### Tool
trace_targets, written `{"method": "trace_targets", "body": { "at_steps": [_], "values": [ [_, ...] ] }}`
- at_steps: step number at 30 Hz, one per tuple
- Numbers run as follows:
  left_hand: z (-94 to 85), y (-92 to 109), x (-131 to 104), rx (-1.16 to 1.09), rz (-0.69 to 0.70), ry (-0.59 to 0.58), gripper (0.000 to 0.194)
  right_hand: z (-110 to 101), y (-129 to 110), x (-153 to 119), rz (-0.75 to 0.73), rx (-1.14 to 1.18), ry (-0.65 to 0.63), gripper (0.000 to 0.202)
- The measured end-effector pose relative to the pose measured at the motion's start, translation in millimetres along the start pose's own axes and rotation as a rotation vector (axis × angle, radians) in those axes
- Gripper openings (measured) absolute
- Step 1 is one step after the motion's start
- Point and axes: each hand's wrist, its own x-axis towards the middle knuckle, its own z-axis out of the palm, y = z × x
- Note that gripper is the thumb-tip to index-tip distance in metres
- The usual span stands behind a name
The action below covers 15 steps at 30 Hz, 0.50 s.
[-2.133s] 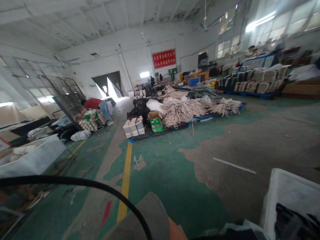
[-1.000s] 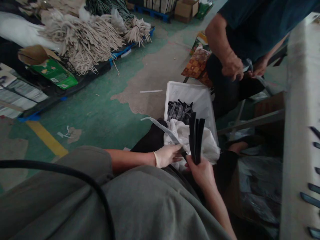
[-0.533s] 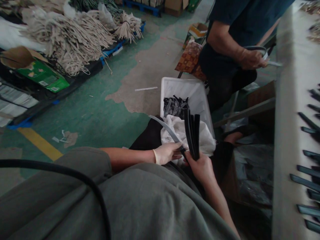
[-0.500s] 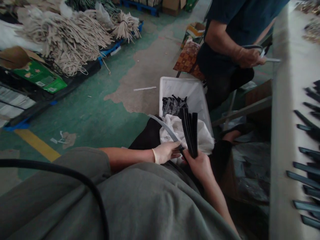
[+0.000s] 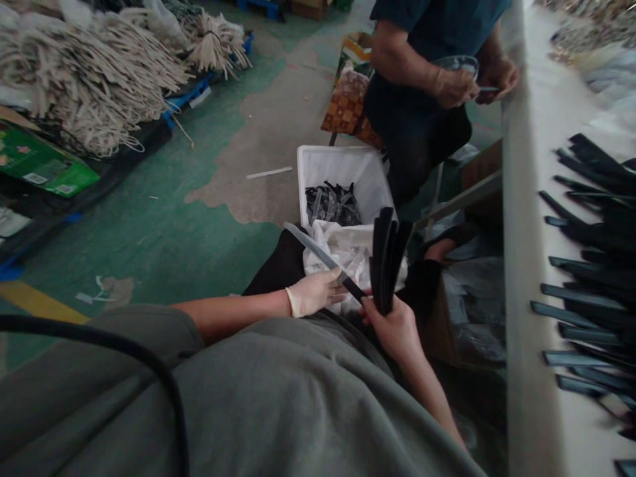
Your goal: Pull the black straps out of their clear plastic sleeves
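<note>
In a pale glove, my left hand is closed on a flat strip, grey along its far part and black near my right hand. The strip slants up and left over my lap. My bare right hand grips a bundle of black strips that stands upright and fans out at the top. The black end of the slanted strip reaches the right hand's fingertips. Beneath both lies a whitish plastic bag at the near end of a white bin.
Dark scraps lie in the bin. On the right, a long table carries many black strips. A co-worker sits ahead, hands on a thin piece. Pale cords are piled at left; a black cable crosses near me.
The view has turned right, so more of the table shows. The grey strip looks straighter between my hands, and the bundle's tops have spread. The co-worker's two hands now both show.
</note>
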Motion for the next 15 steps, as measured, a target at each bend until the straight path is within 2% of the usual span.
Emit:
{"method": "trace_targets", "body": {
  "at_steps": [3, 5, 7, 9, 12, 15],
  "values": [
    [2.0, -14.5, 4.6, 0.047, -0.087, -0.055, 0.021, 12.1, -8.5, 18.2, -0.112, -0.197, 0.047, 0.033],
    [1.5, -15.4, 5.6, 0.034, -0.143, -0.088, 0.016, 14.8, -11.4, 24.6, -0.133, -0.234, 0.043, 0.031],
    [-1.4, -8.1, 5.7, -0.019, -0.219, -0.144, 0.014, 12.6, -11.4, 23.7, -0.110, -0.152, 0.010, 0.030],
    [-7.7, 7.0, 7.2, -0.094, -0.235, -0.138, 0.020, 5.9, -8.1, 15.8, -0.050, -0.025, -0.021, 0.032],
    [-24.7, 42.0, 15.4, -0.231, -0.008, 0.046, 0.031, -10.5, 4.0, -5.1, 0.058, 0.124, -0.039, 0.036],
    [-45.5, 84.8, 28.4, -0.321, 0.259, 0.240, 0.029, -29.9, 26.8, -30.1, 0.134, 0.183, -0.029, 0.039]
  ]
}}
